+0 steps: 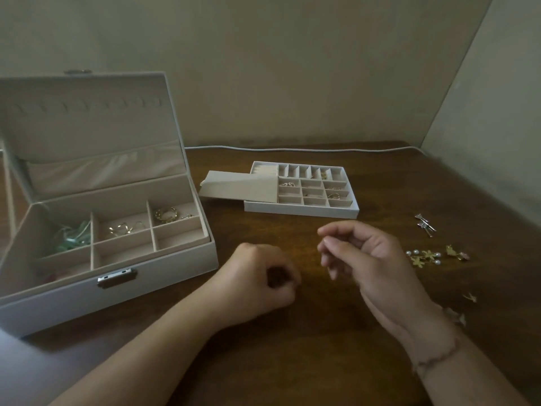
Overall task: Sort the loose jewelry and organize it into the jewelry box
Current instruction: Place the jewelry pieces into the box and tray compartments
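Both hands (307, 268) hover beside white jewelry box (152, 276), lid open.

I see the white box (87, 291) open at left, tray (301, 210) mid-bench, loose gold earrings (430, 256) at right.

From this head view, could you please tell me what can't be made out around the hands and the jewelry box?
- Left hand: fingers curl under; whether its grip holds anything is hidden.
- Right hand: fingertips blurred; any small piece pinched is too small to tell.
- Jewelry box: left end cut off by the frame edge.
- Removable tray: a loose flap covers its left cells.
- Loose pieces beside the right wrist: blurred, partly hidden.
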Available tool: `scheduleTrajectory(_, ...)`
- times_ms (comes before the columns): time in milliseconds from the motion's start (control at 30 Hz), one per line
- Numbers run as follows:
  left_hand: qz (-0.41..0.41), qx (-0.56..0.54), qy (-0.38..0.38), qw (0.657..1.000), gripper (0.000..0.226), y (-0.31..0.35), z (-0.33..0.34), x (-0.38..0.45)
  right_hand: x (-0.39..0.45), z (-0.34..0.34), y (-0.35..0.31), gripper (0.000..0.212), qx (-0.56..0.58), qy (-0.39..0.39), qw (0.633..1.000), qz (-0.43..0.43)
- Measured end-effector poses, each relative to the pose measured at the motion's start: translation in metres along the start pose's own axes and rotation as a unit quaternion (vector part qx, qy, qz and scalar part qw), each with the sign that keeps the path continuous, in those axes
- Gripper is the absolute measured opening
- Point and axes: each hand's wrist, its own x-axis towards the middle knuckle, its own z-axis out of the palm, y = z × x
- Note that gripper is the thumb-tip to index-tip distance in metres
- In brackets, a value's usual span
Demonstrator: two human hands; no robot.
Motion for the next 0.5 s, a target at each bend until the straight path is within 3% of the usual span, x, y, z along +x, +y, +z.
scheduleTrajectory(100,-0.127,-0.251,0.058,0.958,0.010,-0.005,-0.007,0.003,0.013,0.012,0.003,0.017,0.073,0.020,0.994,0.081)
scheduleTrajectory(167,-0.138,-0.402,0.095,0.900,0.010,-0.003,-0.007,0.002,0.019,0.021,0.007,0.021,0.148,0.032,0.979,0.139)
scheduleTrajectory(233,-0.112,-0.480,0.110,0.863,0.010,0.004,-0.005,0.001,0.020,0.032,0.011,0.033,0.238,0.030,0.950,0.198)
scheduleTrajectory(367,-0.108,-0.465,0.155,0.865,0.011,0.015,0.001,0.001,0.013,0.042,0.015,0.063,0.384,-0.013,0.877,0.287)
scheduleTrajectory(500,-0.099,-0.388,0.169,0.901,0.014,0.012,0.003,0.002,0.009,0.043,0.015,0.075,0.454,-0.035,0.835,0.310)
